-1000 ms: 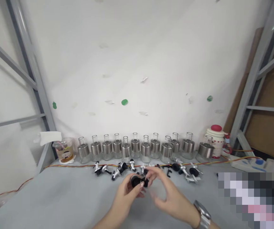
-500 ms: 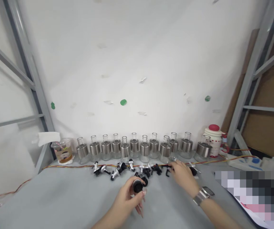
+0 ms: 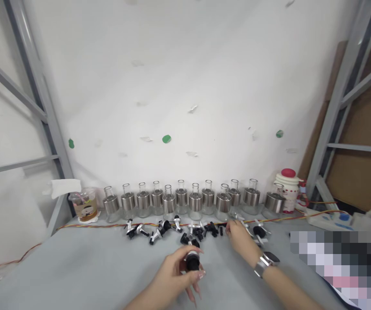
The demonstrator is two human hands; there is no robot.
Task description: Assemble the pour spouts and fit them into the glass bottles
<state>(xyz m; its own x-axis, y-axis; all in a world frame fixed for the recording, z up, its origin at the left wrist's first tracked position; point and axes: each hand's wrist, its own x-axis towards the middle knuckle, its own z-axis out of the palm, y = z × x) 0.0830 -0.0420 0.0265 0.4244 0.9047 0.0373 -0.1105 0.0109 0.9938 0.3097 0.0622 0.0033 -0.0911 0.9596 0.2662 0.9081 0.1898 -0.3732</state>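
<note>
Grey table [image 3: 75, 267] runs back to a white wall [image 3: 185, 64]. Far L, a cup [image 3: 86, 209] sits on tissue [image 3: 95, 215], prob. to catch drips. Twisted cable [image 3: 107, 225] runs L to R in front of 12 bottles [image 3: 195, 202]; these stand upright, mouths up, in a rough row near the wall, prob. to leave working room in front. Black/silver parts [image 3: 166, 225] lie loose btwn bottles & hands, prob. for easy reach. Farther R, a flask [image 3: 290, 191] stands beside the last bottle, then a power strip [image 3: 337, 215], prob. set aside to be out of the way.

Hands, L to R: L hand [image 3: 174, 271] holds a black/silver piece [image 3: 192, 261] near the front, thumb below, fingers curled round, prob. to steady it. Can't tell if the black lump [image 3: 194, 244] just behind belongs to it. R hand [image 3: 241, 241], w/ watch [image 3: 267, 263], is among the loose parts, fingers bent, tips close together; can't tell if it holds anything. Small black bit [image 3: 221, 231] lies just L of its tips.
</note>
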